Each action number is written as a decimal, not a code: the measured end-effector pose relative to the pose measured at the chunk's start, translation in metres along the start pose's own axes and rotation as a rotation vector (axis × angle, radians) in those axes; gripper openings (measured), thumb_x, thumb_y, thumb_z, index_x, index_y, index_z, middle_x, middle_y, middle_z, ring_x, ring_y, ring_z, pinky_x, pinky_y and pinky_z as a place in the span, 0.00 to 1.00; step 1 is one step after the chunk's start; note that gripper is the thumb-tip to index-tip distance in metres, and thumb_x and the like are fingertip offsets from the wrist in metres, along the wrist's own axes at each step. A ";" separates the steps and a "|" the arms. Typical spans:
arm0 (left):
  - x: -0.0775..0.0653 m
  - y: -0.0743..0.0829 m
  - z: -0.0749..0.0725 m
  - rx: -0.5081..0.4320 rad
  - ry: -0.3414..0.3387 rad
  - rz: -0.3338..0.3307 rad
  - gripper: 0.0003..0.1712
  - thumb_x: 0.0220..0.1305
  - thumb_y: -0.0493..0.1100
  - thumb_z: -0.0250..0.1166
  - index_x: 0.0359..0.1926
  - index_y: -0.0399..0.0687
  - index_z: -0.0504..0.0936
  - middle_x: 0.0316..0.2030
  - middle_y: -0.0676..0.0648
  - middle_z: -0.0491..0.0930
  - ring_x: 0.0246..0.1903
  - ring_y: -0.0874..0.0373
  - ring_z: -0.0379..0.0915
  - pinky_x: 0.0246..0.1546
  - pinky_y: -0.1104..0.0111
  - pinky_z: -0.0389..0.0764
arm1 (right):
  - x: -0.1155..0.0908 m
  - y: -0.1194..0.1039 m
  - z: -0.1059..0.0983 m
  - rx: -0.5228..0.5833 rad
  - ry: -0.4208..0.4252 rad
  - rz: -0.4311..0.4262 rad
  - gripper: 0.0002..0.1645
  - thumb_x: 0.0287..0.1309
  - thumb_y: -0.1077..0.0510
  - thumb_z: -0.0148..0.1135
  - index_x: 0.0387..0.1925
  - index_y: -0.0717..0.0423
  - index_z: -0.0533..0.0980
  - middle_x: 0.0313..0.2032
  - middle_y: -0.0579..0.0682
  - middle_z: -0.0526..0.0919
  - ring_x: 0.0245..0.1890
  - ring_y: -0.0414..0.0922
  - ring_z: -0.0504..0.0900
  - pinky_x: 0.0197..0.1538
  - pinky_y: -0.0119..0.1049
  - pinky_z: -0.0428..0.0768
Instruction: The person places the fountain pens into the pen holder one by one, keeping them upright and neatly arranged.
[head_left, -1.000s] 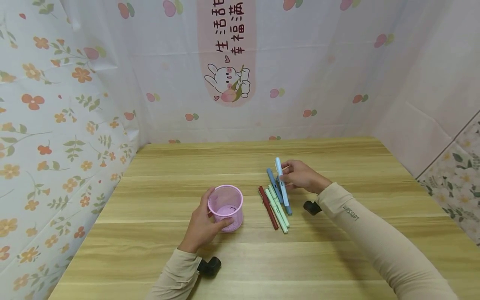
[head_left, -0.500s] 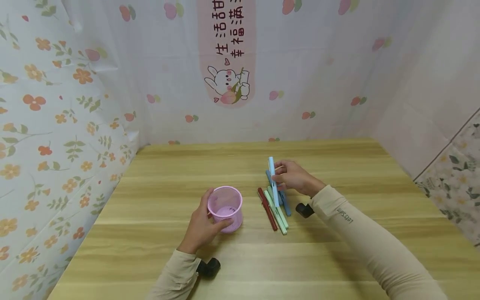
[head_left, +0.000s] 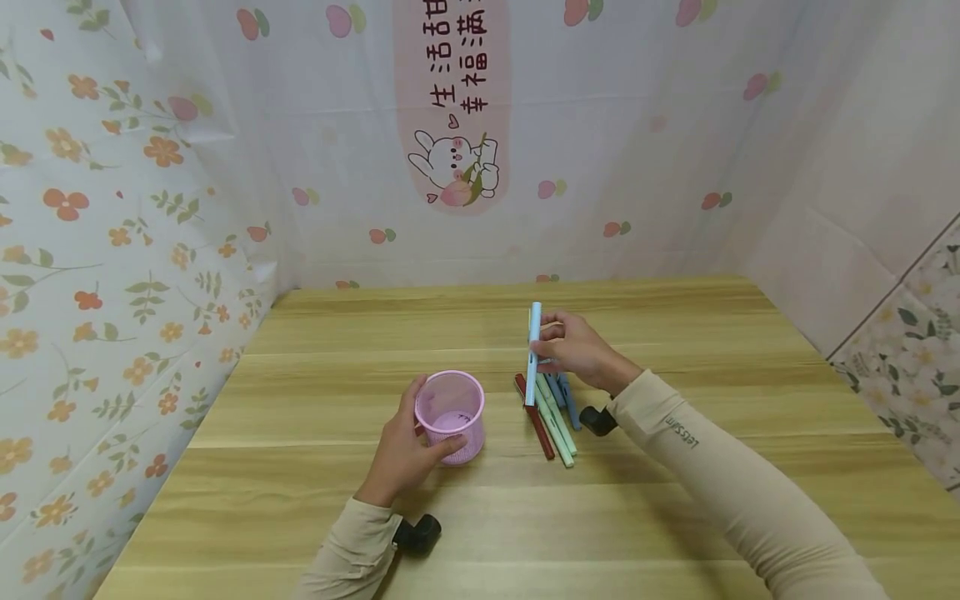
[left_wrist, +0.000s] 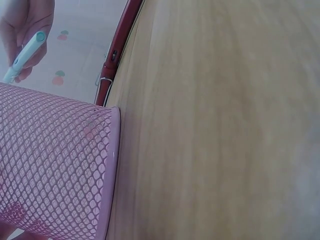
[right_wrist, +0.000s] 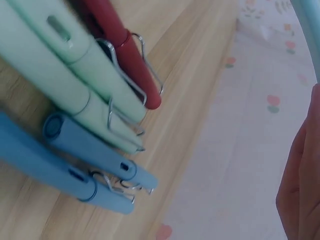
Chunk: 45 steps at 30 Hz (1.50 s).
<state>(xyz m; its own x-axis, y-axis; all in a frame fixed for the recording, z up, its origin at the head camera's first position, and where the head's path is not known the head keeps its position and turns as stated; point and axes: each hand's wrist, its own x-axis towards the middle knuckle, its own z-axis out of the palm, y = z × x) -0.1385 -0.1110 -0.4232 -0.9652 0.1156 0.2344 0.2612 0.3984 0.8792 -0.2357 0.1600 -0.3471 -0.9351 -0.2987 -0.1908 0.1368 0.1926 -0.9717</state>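
Note:
My left hand (head_left: 405, 457) grips the side of a pink mesh pen cup (head_left: 472, 440), which stands upright on the table with no pens in it. Its mesh wall fills the left part of the left wrist view. Between thumb and fingers, my right hand (head_left: 577, 348) pinches a light blue pen (head_left: 533, 358), nearly upright above the heads of the other pens. Beneath it lie a dark red pen (head_left: 543, 438), two mint green pens (right_wrist: 75, 55) and two darker blue pens (right_wrist: 55, 167), side by side with wire clips.
The wooden table (head_left: 300, 500) ends at a patterned cloth wall (head_left: 337, 183) behind. Another floral cloth (head_left: 135, 275) hangs along the left side. Black wrist cameras sit under both wrists, the left one (head_left: 420, 534) low over the table.
My right hand has carried the light blue pen left and slightly up, off the blue pens and over toward the red one, turning it more upright. The left hand and cup have stayed put.

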 end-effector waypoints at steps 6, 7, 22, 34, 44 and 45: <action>0.000 0.000 0.000 -0.011 -0.002 -0.005 0.58 0.44 0.40 0.80 0.71 0.40 0.55 0.55 0.31 0.73 0.51 0.35 0.75 0.51 0.50 0.78 | -0.001 -0.002 0.009 0.037 0.008 -0.046 0.29 0.66 0.69 0.55 0.64 0.66 0.56 0.43 0.59 0.70 0.36 0.48 0.80 0.48 0.49 0.82; 0.000 0.000 0.000 -0.010 -0.002 -0.003 0.58 0.44 0.40 0.80 0.71 0.40 0.55 0.55 0.31 0.73 0.51 0.35 0.75 0.51 0.50 0.78 | -0.001 -0.002 0.010 0.045 0.015 -0.052 0.29 0.66 0.69 0.55 0.64 0.66 0.56 0.43 0.58 0.70 0.36 0.48 0.80 0.48 0.50 0.82; 0.001 -0.003 0.000 -0.016 0.002 -0.001 0.58 0.44 0.40 0.80 0.72 0.40 0.55 0.55 0.31 0.72 0.51 0.34 0.75 0.49 0.53 0.80 | -0.002 -0.006 0.037 0.181 0.044 -0.179 0.32 0.63 0.72 0.55 0.66 0.63 0.56 0.41 0.57 0.72 0.35 0.47 0.82 0.43 0.46 0.84; 0.000 -0.002 0.001 -0.016 -0.008 -0.004 0.57 0.45 0.41 0.80 0.72 0.43 0.55 0.56 0.31 0.72 0.52 0.35 0.74 0.49 0.52 0.79 | -0.003 -0.010 0.056 0.263 0.086 -0.215 0.44 0.62 0.74 0.55 0.72 0.47 0.50 0.41 0.58 0.72 0.34 0.48 0.83 0.44 0.49 0.83; 0.001 -0.002 0.000 -0.020 -0.007 -0.002 0.57 0.45 0.41 0.80 0.72 0.42 0.55 0.55 0.32 0.73 0.51 0.35 0.75 0.48 0.52 0.80 | -0.001 -0.003 0.062 0.209 0.055 -0.274 0.45 0.60 0.75 0.57 0.72 0.45 0.53 0.41 0.58 0.72 0.35 0.49 0.83 0.46 0.56 0.81; 0.001 -0.002 0.000 -0.020 -0.007 -0.004 0.57 0.45 0.41 0.80 0.72 0.42 0.55 0.55 0.31 0.73 0.52 0.35 0.75 0.48 0.52 0.80 | -0.001 -0.003 0.063 0.201 0.052 -0.279 0.45 0.60 0.75 0.57 0.72 0.45 0.53 0.42 0.59 0.72 0.35 0.49 0.83 0.46 0.56 0.81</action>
<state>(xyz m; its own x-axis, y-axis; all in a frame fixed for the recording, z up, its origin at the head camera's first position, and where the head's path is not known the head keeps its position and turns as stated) -0.1397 -0.1120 -0.4248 -0.9663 0.1206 0.2276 0.2567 0.3808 0.8883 -0.2145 0.1009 -0.3527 -0.9604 -0.2644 0.0883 -0.0697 -0.0790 -0.9944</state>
